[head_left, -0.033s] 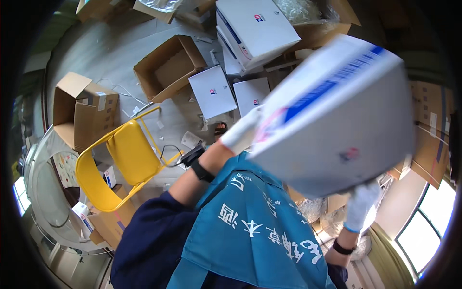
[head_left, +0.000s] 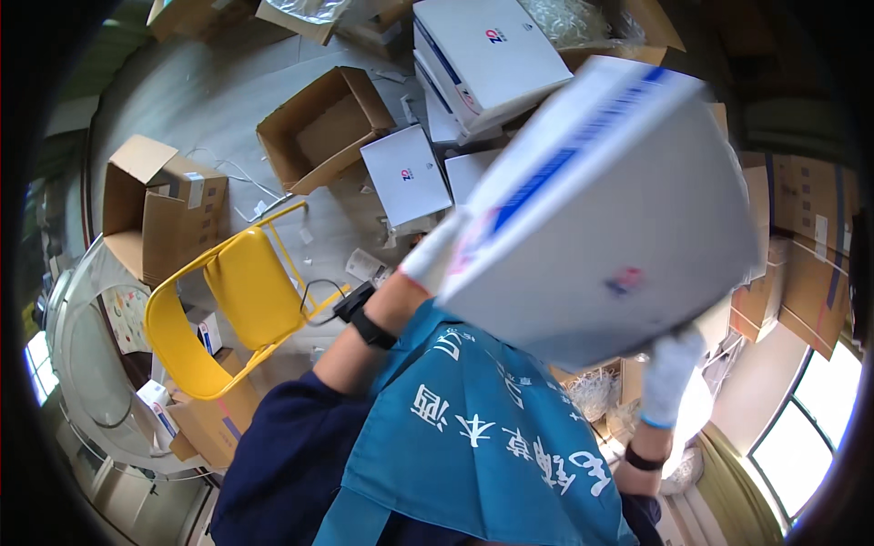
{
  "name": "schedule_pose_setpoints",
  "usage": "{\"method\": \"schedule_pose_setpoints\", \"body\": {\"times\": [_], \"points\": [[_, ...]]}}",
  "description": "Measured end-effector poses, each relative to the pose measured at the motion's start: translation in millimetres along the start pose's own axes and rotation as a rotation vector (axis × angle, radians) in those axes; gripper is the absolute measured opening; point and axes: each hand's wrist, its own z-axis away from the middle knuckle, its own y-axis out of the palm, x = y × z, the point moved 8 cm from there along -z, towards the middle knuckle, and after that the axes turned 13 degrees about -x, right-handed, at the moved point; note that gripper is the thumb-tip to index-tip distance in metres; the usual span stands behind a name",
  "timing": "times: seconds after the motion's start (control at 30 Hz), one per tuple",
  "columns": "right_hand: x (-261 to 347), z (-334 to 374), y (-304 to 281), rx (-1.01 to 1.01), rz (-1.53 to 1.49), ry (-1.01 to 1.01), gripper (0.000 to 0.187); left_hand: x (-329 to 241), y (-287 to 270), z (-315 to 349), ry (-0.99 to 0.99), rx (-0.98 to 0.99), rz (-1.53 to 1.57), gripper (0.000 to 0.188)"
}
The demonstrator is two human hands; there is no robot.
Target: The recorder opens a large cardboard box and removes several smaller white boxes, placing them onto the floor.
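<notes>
A large white box point(head_left: 610, 241) with a blue stripe along its edge and a small red and blue mark is held up in front of me, tilted and slightly blurred. My left hand point(head_left: 435, 253), in a white glove, grips its left end, with the fingers mostly hidden. Also gloved, my right hand point(head_left: 672, 369) holds the lower right edge. Beyond the raised box, a stack of similar white boxes point(head_left: 492, 59) stands on the floor. A smaller white box point(head_left: 406, 173) lies near it, and another white box point(head_left: 466, 173) is partly covered by the one I hold.
Two open brown cartons, one upper middle point(head_left: 323, 132) and one at left point(head_left: 164, 209), stand on the grey floor point(head_left: 218, 109). A yellow folding chair point(head_left: 250, 287) is left of me. Brown cartons point(head_left: 806, 291) are stacked at right. Shredded packing point(head_left: 564, 23) fills a carton at the top.
The white box has shifted a little to the left with both my hands on it. It now covers more of the smaller white box behind it.
</notes>
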Motion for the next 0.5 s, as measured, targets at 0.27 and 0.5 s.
{"method": "schedule_pose_setpoints", "body": {"times": [0.27,0.5], "points": [[22.2,116.4,238.8,0.431,-0.219,0.304,0.017,-51.3,-192.8,62.8,0.235,-0.502,-0.075,0.041],[-35.2,120.8,295.2,0.553,0.151,0.595,0.035,-38.8,-257.2,-88.9,0.109,-0.350,0.000,0.048]]}}
